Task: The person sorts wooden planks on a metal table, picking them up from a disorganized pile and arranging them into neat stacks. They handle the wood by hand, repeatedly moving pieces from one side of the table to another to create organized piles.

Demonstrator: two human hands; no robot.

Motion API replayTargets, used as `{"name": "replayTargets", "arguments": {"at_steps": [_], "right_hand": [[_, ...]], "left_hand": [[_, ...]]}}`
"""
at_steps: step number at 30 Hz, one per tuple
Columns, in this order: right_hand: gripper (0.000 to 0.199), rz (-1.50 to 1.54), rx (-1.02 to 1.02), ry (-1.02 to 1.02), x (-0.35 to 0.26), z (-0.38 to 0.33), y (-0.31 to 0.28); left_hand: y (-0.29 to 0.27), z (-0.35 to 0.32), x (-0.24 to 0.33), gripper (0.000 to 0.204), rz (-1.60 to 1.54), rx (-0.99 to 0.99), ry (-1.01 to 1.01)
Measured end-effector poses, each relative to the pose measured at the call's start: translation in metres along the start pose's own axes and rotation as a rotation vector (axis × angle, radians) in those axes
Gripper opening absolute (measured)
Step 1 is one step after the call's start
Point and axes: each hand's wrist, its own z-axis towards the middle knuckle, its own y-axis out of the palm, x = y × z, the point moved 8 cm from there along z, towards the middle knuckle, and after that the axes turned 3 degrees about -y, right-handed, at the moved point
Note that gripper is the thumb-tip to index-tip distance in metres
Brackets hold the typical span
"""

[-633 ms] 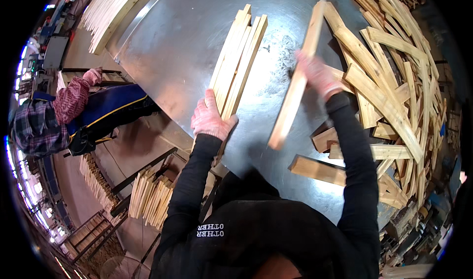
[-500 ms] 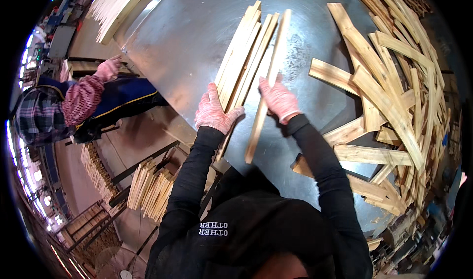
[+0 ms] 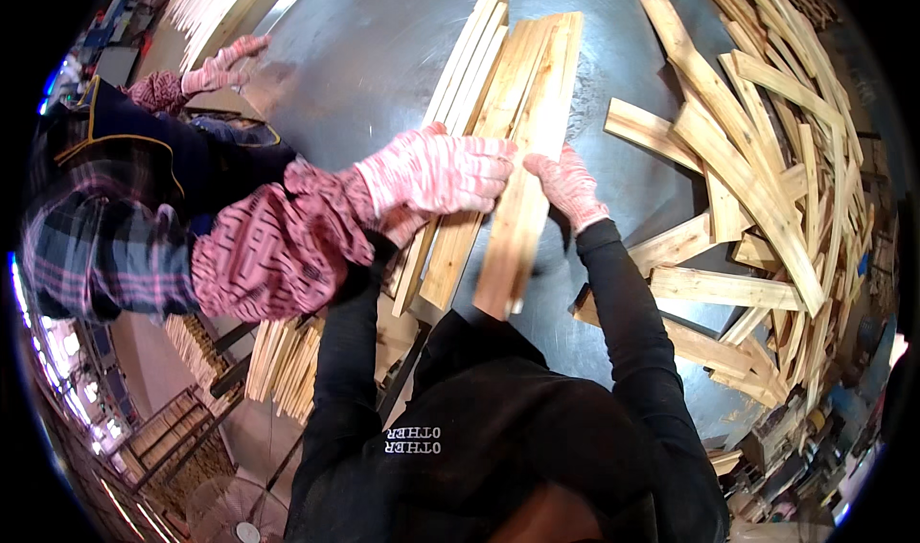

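Note:
My right hand (image 3: pixel 572 190), in a pink-and-white knit glove, grips the right edge of a wooden slat (image 3: pixel 537 145), its thumb on the broad face. This slat lies with its face up, slanted, beside another flat slat (image 3: pixel 503 102). To their left, several slats (image 3: pixel 467 69) stand on edge in a row. A co-worker's gloved hand (image 3: pixel 436 171) reaches in from the left over the slats. Beneath it, my left hand (image 3: pixel 397 227) is mostly covered beside the row; its fingers are hidden.
A large heap of loose slats (image 3: pixel 747 184) spreads over the right side of the metal table (image 3: pixel 355 73). Stacked strips (image 3: pixel 216 11) lie at the far left. The co-worker's pink sleeve (image 3: pixel 278 246) crosses the left side. More slat bundles (image 3: pixel 278 361) sit below the table's left edge.
The co-worker has leaned in and brought a hand across my left hand onto the slats. The slat in my right hand has turned from its narrow edge to its broad face.

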Motion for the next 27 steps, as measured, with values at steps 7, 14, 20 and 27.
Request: {"name": "replayTargets", "arguments": {"at_steps": [7, 14, 20, 27], "right_hand": [[0.044, -0.322, 0.145, 0.086, -0.018, -0.04, -0.096], [0.043, -0.365, 0.104, 0.072, -0.042, -0.06, -0.12], [0.048, -0.504, 0.01, 0.236, -0.062, -0.057, -0.101], [0.08, -0.738, 0.022, 0.335, -0.019, -0.031, -0.1]], "left_hand": [[0.088, -0.163, 0.07, 0.052, 0.674, 0.256, 0.643], [0.094, -0.04, 0.007, 0.092, 1.099, 0.646, 0.162], [0.103, -0.053, 0.008, 0.091, 0.257, 0.319, -0.016], [0.122, -0.048, -0.035, 0.045, -0.729, 0.652, 0.209]]}}
